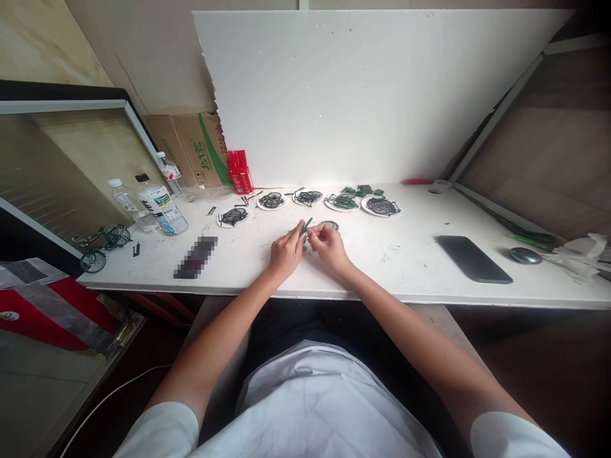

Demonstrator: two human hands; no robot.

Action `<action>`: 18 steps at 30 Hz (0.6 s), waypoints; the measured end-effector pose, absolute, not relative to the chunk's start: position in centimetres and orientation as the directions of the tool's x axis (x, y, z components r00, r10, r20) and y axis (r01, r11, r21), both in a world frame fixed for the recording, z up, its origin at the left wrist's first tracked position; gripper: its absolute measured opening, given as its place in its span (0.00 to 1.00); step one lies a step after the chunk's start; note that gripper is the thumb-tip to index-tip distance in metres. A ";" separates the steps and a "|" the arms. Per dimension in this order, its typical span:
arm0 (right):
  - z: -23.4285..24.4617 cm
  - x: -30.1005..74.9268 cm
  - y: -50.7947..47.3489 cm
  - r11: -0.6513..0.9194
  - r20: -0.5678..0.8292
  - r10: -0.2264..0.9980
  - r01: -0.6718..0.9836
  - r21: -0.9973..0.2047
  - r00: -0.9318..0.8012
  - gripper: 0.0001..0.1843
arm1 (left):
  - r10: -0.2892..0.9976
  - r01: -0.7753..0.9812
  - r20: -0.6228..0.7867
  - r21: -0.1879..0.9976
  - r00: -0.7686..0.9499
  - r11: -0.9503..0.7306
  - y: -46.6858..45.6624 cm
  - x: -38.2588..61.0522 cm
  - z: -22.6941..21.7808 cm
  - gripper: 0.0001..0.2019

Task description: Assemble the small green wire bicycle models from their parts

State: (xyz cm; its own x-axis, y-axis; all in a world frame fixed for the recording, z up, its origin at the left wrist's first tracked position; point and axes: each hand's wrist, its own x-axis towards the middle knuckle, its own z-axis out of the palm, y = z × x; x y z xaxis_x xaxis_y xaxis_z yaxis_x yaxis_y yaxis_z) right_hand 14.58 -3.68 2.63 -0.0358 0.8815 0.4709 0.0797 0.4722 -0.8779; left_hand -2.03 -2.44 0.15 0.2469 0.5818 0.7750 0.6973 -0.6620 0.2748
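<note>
At the centre of the frame, my left hand [286,252] is pinching a small green part [308,224]. My right hand [329,247] is curling its fingers just beside it; I cannot tell whether they are gripping anything. White plates [220,219] are sitting beyond, upper middle.

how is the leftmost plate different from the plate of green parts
The leftmost plate is heaped with dark parts, while the plate of green parts is heaped mostly with green ones. The leftmost plate lies nearer the front edge of the desk; the plate of green parts sits farther back. Both are white and rest flat on the desk.
</note>
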 end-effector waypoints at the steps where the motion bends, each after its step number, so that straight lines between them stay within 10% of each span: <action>1: 2.6 14.6 -3.6 0.457 0.455 0.890 0.059 -0.888 -0.041 0.27 | 0.588 0.696 0.771 0.283 0.245 -0.660 -2.5 -2.0 0.2 0.24; 18: 2.5 14.4 -3.5 0.259 0.285 0.953 -0.209 -0.943 -0.104 0.31 | 0.598 0.668 0.764 0.315 0.243 -0.674 -2.6 -1.9 0.4 0.22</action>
State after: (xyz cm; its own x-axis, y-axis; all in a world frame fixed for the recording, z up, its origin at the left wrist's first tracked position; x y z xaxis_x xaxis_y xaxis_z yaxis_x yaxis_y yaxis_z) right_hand 14.43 -3.48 2.53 -0.1041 0.9529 0.2849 -0.2087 0.2592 -0.9430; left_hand -1.91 -2.65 0.36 0.2434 0.5981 0.7636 0.6680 -0.6742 0.3151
